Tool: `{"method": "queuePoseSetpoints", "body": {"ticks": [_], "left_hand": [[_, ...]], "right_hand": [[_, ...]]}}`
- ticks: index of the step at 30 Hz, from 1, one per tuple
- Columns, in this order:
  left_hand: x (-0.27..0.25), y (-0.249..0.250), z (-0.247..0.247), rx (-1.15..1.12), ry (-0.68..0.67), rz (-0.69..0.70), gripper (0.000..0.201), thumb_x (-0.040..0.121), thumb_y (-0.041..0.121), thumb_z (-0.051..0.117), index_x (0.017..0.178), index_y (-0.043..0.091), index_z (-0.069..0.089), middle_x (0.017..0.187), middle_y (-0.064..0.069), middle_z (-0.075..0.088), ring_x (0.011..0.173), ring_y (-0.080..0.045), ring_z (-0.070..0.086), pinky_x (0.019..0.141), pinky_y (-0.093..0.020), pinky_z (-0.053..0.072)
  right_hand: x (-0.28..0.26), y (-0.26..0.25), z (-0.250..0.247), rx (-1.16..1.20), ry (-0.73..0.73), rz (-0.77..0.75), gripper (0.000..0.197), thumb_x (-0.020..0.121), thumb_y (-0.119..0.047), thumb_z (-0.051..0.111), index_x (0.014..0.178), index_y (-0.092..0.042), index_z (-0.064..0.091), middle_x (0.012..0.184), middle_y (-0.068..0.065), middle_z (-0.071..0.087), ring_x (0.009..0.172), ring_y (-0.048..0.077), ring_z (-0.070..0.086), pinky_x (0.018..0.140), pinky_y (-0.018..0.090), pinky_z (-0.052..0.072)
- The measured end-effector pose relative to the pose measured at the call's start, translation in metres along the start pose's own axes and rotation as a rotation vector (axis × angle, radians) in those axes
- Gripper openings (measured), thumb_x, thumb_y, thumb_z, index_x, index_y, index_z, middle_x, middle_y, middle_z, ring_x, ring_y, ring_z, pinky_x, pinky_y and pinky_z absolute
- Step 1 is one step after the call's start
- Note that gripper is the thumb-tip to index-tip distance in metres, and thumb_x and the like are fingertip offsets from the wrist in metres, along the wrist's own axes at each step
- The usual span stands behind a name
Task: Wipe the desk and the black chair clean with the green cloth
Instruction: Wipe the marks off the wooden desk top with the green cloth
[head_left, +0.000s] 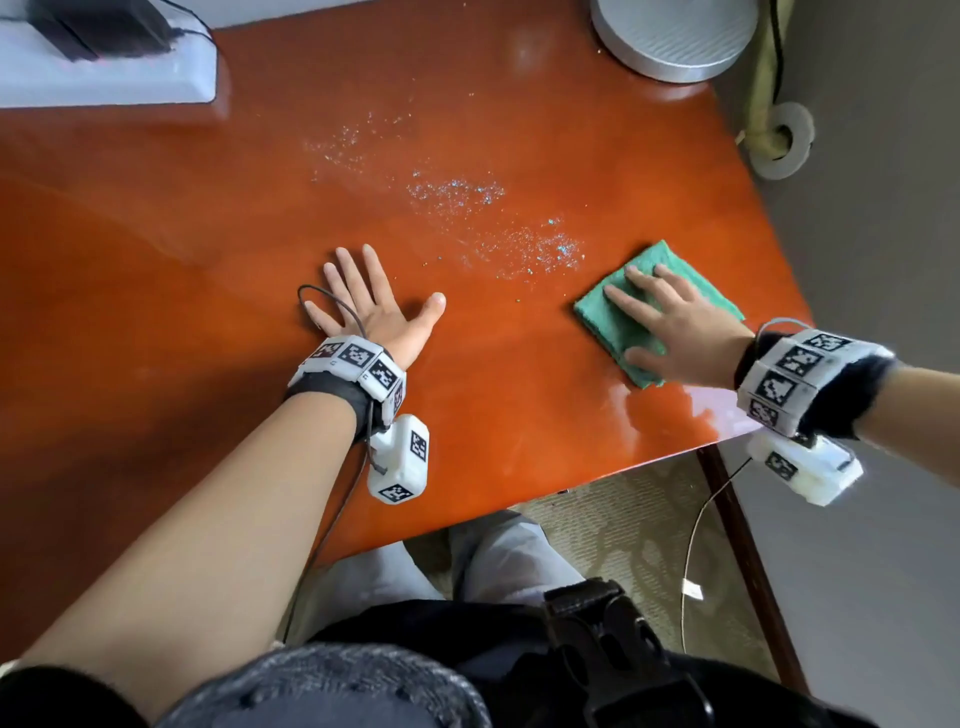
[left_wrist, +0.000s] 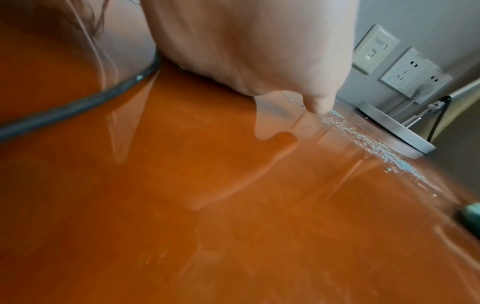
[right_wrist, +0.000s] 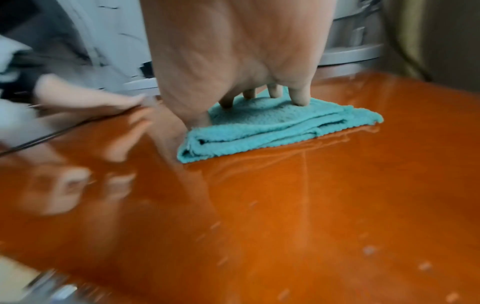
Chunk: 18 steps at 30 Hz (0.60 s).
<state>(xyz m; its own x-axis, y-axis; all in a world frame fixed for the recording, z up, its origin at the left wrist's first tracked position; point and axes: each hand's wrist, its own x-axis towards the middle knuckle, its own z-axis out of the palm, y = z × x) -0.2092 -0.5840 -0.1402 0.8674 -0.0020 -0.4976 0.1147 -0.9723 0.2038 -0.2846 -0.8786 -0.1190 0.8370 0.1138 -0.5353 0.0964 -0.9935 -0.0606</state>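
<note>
Bright, soft light; glare on the glossy desk (head_left: 670, 415) near its front edge; right wrist view motion-blurred, wide-angle bending at the edges

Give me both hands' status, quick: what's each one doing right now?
Left hand: open, fingers spread flat on the desk, holding nothing.
Right hand: open, straight fingers pressing the folded green cloth onto the desk.
</note>
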Motion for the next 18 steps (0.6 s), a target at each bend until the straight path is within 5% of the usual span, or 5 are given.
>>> {"method": "queuePoseSetpoints", "body": {"ticks": [5, 12, 18], "left_hand": [[0.001, -0.001, -0.002, 0.017, -0.034, 0.010, 0.088, 0.092, 0.066, 0.027, 0.148, 0.019, -0.022, 0.154, -0.010, -0.030, 0.142, -0.026, -0.027, 0.110, -0.055, -0.016], [0.001, -0.009, -0.005, 0.038, -0.056, 0.054, 0.087, 0.092, 0.067, 0.026, 0.147, 0.022, -0.024, 0.154, -0.008, -0.031, 0.141, -0.025, -0.028, 0.109, -0.057, -0.016], [0.000, -0.048, -0.018, 0.051, -0.052, -0.056, 0.086, 0.091, 0.067, 0.026, 0.148, 0.025, -0.023, 0.154, -0.006, -0.031, 0.141, -0.025, -0.029, 0.108, -0.061, -0.014]], "right_hand": [[-0.021, -0.058, 0.010, -0.185, -0.143, -0.220, 0.079, 0.095, -0.050, 0.041, 0.146, -0.035, -0.018, 0.158, -0.004, -0.012, 0.145, 0.026, -0.008, 0.118, 0.047, 0.009], [-0.013, -0.069, 0.001, -0.215, -0.183, -0.252, 0.077, 0.095, -0.053, 0.038, 0.146, -0.038, -0.018, 0.157, -0.008, -0.015, 0.145, 0.024, -0.011, 0.115, 0.044, 0.020], [-0.012, -0.074, 0.000, -0.227, -0.193, -0.263, 0.076, 0.095, -0.054, 0.036, 0.145, -0.038, -0.019, 0.157, -0.007, -0.015, 0.145, 0.025, -0.012, 0.116, 0.045, 0.018]]}}
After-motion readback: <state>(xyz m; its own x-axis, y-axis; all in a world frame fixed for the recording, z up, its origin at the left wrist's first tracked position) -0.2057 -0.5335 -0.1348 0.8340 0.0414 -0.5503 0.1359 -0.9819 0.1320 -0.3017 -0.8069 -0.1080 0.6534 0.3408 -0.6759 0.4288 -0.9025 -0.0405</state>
